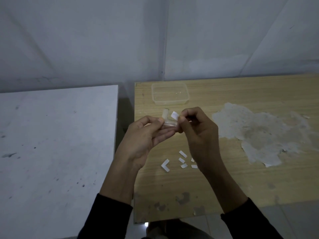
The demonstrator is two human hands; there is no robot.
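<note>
**Clear corner piece held above the wooden table**

**Left hand.** The left hand (146, 135) grips the clear L-shaped piece (168, 120) by its lower arm. The thumb lies on top and the curled fingers support it from beneath. The other arm of the piece points up and away from the person.

**Right hand.** The right hand (196, 130) has thumb and forefinger pinched together on a small white paper tab (174, 115). The tab stands up at the right end of the piece's lower arm. The other fingers are curled toward the palm. Whether the tab is attached to the piece cannot be told.

**Position.** Both hands hold the piece above the wooden table (241, 94), near its left edge. It sits between the clear plastic container (170, 101) on the far side and the paper scraps (183, 154) nearer the person, and touches neither.

**Surroundings.**
- The container stands open near the table's far left corner.
- Several short white scraps lie loose on the wood below the hands.
- One L-shaped scrap (165, 165) lies to their left.
- A large pale worn patch (259, 131) covers the wood to the right of the hands.
- A white table (57, 135) stands beside the wooden one, with a narrow gap between them.
</note>
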